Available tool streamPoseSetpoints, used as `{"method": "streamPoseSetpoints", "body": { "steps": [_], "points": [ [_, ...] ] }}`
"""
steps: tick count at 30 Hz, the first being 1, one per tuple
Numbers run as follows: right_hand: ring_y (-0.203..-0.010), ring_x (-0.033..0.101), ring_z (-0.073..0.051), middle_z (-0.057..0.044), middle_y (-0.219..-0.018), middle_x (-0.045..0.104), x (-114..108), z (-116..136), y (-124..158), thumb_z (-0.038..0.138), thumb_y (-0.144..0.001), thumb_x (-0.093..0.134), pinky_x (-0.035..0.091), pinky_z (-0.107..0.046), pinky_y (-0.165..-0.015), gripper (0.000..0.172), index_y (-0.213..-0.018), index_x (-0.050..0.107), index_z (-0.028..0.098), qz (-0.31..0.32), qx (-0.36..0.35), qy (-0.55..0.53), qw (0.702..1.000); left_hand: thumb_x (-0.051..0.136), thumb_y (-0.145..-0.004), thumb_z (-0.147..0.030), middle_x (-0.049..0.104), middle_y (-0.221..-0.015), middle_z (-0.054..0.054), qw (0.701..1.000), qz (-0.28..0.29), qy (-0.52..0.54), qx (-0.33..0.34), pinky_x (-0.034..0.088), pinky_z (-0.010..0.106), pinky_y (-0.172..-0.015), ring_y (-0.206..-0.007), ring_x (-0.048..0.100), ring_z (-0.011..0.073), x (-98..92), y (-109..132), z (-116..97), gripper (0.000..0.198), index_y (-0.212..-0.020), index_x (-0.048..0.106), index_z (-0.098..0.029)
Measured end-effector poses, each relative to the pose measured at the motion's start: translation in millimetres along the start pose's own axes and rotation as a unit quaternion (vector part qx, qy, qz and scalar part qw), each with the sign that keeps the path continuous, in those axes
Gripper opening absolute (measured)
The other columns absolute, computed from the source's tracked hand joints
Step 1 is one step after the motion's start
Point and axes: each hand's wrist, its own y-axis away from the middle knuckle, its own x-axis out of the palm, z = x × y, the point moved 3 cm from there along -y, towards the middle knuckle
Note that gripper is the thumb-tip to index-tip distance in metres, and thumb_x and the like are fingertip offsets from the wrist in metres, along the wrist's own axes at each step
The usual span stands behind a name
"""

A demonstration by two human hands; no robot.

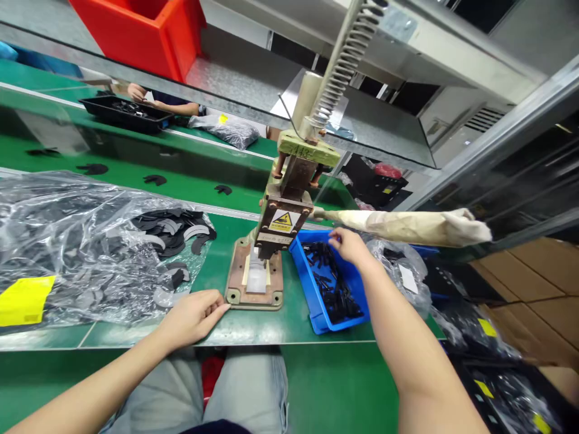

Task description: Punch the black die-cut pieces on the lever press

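Our right hand is at the far edge of the blue bin, right of centre in the frame, its fingers bent inward; we cannot tell whether they pinch anything. Small black parts lie loose inside that bin. They look like stiff plastic, so we judge each one light, hard to crush and slightly slick, best taken singly across its middle between thumb and forefinger. Left of centre, our left hand rests on the tabletop, fingers loosely curled, thumb at the near corner of the base plate; their undersides are hidden, so we cannot tell if they hold anything. The press rises from that plate at centre, its wrapped handle pointing right. Across the left side spreads a clear plastic bag with flat curved pieces. Farther out, at upper left, a co-worker's hands hold a small white piece above a black tray.
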Motion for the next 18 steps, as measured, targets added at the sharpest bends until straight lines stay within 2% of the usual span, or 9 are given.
{"method": "streamPoseSetpoints", "body": {
  "steps": [2, 5, 7, 8, 9, 11, 14, 16, 18],
  "points": [
    [-0.104, 0.073, -0.022, -0.011, -0.117, 0.077, 18.2, -3.4, 32.8, 0.037, -0.079, 0.084, 0.057, -0.037, -0.099, 0.044, -0.117, 0.073, 0.018, 0.088, -0.007, 0.01, 0.996, 0.056, -0.101, -0.046, 0.067, -0.075, 0.003, 1.0, -0.004, -0.002, 0.013, 0.043, 0.03, -0.069, -0.072, 0.062, 0.0208, -2.3, 0.6, -3.6, 0.031, -0.083, 0.066, -0.024],
    [-0.117, 0.072, -0.031, -0.017, -0.126, 0.074, 44.2, -12.1, 77.3, 0.037, -0.059, 0.093, 0.055, -0.041, -0.105, 0.077, -0.129, 0.069, 0.018, 0.172, -0.034, 0.026, 0.984, 0.056, -0.101, -0.044, 0.069, -0.08, 0.005, 0.999, 0.006, -0.017, 0.038, 0.045, 0.032, -0.075, -0.077, 0.064, 0.0216, -4.4, 0.2, -7.3, 0.028, -0.088, 0.068, -0.023],
    [-0.128, 0.068, -0.033, -0.018, -0.137, 0.069, 61.5, -20.7, 94.8, 0.041, -0.059, 0.089, 0.053, -0.041, -0.111, 0.093, -0.144, 0.058, 0.02, 0.204, -0.06, 0.049, 0.976, 0.055, -0.102, -0.045, 0.069, -0.081, 0.006, 0.999, 0.008, -0.034, 0.041, 0.045, 0.032, -0.076, -0.078, 0.064, 0.0218, -5.6, -1.5, -5.6, 0.029, -0.089, 0.067, -0.022],
    [-0.129, 0.067, -0.032, -0.017, -0.141, 0.067, 70.1, -24.5, 99.7, 0.04, -0.061, 0.087, 0.053, -0.04, -0.11, 0.094, -0.147, 0.055, 0.021, 0.219, -0.065, 0.061, 0.972, 0.055, -0.103, -0.045, 0.07, -0.082, 0.006, 0.998, 0.009, -0.044, 0.043, 0.045, 0.033, -0.076, -0.079, 0.065, 0.022, -5.9, -2.3, -4.4, 0.03, -0.089, 0.067, -0.022],
    [-0.128, 0.068, -0.032, -0.016, -0.139, 0.068, 77.7, -26.9, 102.5, 0.041, -0.064, 0.084, 0.054, -0.039, -0.108, 0.088, -0.146, 0.055, 0.023, 0.229, -0.066, 0.064, 0.969, 0.054, -0.104, -0.046, 0.07, -0.082, 0.007, 0.998, 0.008, -0.052, 0.045, 0.045, 0.033, -0.077, -0.079, 0.065, 0.0222, -6.2, -2.8, -3.2, 0.031, -0.089, 0.066, -0.022],
    [-0.119, 0.072, -0.03, -0.013, -0.131, 0.073, 89.0, -26.5, 103.8, 0.041, -0.074, 0.075, 0.057, -0.038, -0.099, 0.067, -0.137, 0.059, 0.028, 0.246, -0.063, 0.06, 0.965, 0.053, -0.104, -0.046, 0.069, -0.082, 0.007, 0.997, 0.005, -0.064, 0.048, 0.046, 0.033, -0.078, -0.08, 0.066, 0.0228, -6.2, -2.5, -1.8, 0.031, -0.088, 0.065, -0.022],
    [-0.104, 0.076, -0.03, -0.01, -0.113, 0.079, 91.9, -17.5, 98.2, 0.038, -0.086, 0.058, 0.056, -0.038, -0.088, 0.034, -0.118, 0.063, 0.031, 0.241, -0.061, 0.064, 0.967, 0.053, -0.104, -0.045, 0.07, -0.083, 0.007, 0.996, -0.001, -0.071, 0.053, 0.046, 0.034, -0.079, -0.082, 0.067, 0.0233, -5.7, -0.4, -1.9, 0.03, -0.089, 0.064, -0.022],
    [-0.097, 0.076, -0.03, -0.01, -0.107, 0.08, 86.6, -12.7, 92.4, 0.039, -0.091, 0.051, 0.055, -0.04, -0.084, 0.027, -0.112, 0.065, 0.031, 0.222, -0.058, 0.081, 0.97, 0.054, -0.104, -0.044, 0.069, -0.083, 0.007, 0.995, -0.006, -0.073, 0.06, 0.046, 0.034, -0.079, -0.082, 0.067, 0.0234, -5.6, 1.1, -2.3, 0.029, -0.089, 0.064, -0.022],
    [-0.095, 0.076, -0.03, -0.009, -0.104, 0.08, 79.4, -11.7, 87.5, 0.043, -0.094, 0.046, 0.054, -0.04, -0.083, 0.028, -0.111, 0.065, 0.031, 0.202, -0.054, 0.082, 0.974, 0.053, -0.105, -0.044, 0.069, -0.082, 0.007, 0.995, -0.01, -0.075, 0.064, 0.046, 0.034, -0.079, -0.081, 0.067, 0.0233, -5.6, 2.1, -2.5, 0.03, -0.089, 0.064, -0.021]
  ]
}}
